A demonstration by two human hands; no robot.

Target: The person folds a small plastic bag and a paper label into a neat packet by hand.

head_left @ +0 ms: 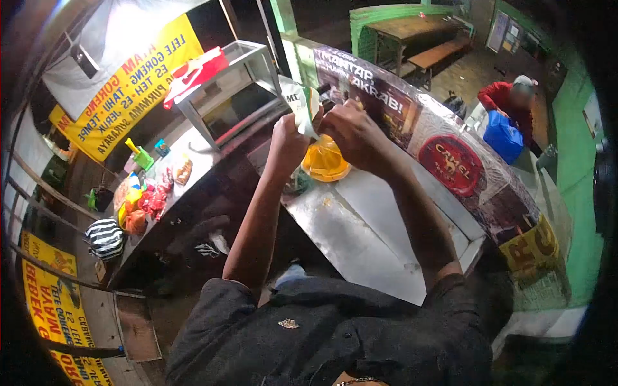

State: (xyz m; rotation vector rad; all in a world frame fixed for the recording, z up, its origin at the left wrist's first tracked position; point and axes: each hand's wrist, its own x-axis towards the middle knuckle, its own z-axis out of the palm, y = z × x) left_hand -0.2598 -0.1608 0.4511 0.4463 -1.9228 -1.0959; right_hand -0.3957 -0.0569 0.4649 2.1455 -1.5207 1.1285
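Observation:
Both my hands are raised close together over the metal counter. My left hand (289,143) is closed on the lower left side of a white and green packet (304,108) with dark lettering. At the packet's right edge, my right hand (351,134) has its fingers closed; the packet's edge runs up to them. Just below the hands, a yellow plastic container (326,161) stands on the counter (360,212), its top partly hidden by my right hand. Something dark green and see-through lies to the left of the container, partly covered by my left forearm.
A glass case (225,96) and a side table (193,145) with colorful bags stand at the left. A printed banner (399,116) borders the counter's far side. Beyond it, at the right, a person in red (499,96) handles a blue bag (503,136). Wooden tables stand behind.

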